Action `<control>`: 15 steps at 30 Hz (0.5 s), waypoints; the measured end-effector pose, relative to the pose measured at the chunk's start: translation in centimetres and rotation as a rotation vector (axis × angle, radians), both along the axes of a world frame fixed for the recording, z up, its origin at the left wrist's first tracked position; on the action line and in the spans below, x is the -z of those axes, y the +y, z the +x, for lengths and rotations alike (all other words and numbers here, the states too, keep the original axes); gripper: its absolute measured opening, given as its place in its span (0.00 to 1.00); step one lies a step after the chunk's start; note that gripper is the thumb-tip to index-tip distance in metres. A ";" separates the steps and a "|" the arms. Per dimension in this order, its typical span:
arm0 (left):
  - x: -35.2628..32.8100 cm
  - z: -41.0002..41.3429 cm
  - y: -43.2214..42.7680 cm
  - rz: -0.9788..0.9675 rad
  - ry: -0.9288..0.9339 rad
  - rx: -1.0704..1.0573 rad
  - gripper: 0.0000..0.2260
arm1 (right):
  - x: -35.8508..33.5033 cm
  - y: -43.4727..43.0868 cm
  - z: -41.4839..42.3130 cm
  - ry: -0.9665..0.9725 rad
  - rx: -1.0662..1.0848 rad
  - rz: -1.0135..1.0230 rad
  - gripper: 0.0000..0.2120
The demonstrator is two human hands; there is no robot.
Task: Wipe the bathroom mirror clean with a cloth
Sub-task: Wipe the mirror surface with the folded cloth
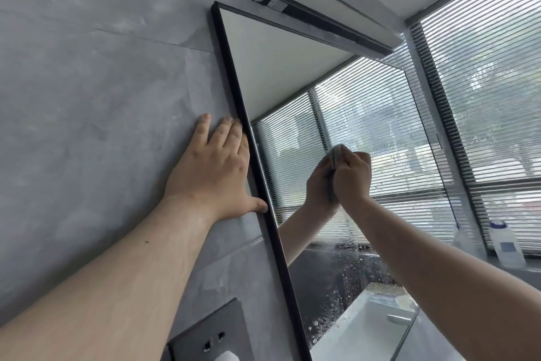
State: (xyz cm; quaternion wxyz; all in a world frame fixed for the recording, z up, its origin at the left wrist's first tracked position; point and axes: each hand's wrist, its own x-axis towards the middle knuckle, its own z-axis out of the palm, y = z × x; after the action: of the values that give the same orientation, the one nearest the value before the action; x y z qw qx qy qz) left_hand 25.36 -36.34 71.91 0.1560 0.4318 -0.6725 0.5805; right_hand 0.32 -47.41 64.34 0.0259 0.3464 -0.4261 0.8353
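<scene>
A black-framed mirror (281,68) hangs on the grey wall, seen from below at a steep angle. Water droplets cover its lower part. My right hand (352,176) grips a bunched grey cloth (336,156) and presses it against the glass near the mirror's middle. Most of the cloth is hidden between my hand and its reflection. My left hand (215,166) lies flat on the wall, fingers straight, its thumb and fingertips touching the mirror's left frame edge.
A black light fixture (307,6) is mounted above the mirror. A window with horizontal blinds (491,82) fills the right side. A white bottle (508,245) stands on the sill. A dark wall socket (212,331) sits low on the wall.
</scene>
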 end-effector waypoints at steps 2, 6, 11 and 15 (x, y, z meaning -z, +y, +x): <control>-0.1 0.0 0.0 -0.002 -0.002 0.006 0.59 | -0.7 -0.1 -0.1 0.022 -0.006 -0.017 0.11; 0.1 0.0 -0.2 -0.016 0.006 0.005 0.59 | 0.2 1.0 1.4 0.104 0.008 -0.127 0.10; 0.1 0.1 -0.2 -0.034 0.015 0.006 0.60 | 4.1 3.3 7.6 0.340 -0.078 -0.306 0.07; 0.3 0.0 -0.2 -0.034 0.017 0.007 0.59 | 8.3 4.7 9.8 0.700 0.060 -0.286 0.16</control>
State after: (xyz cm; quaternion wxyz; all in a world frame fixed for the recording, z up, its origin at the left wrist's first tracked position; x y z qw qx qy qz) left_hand 25.39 -36.55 71.63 0.1712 0.4317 -0.6627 0.5874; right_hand 10.10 -42.70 56.02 0.2427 0.5910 -0.2803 0.7164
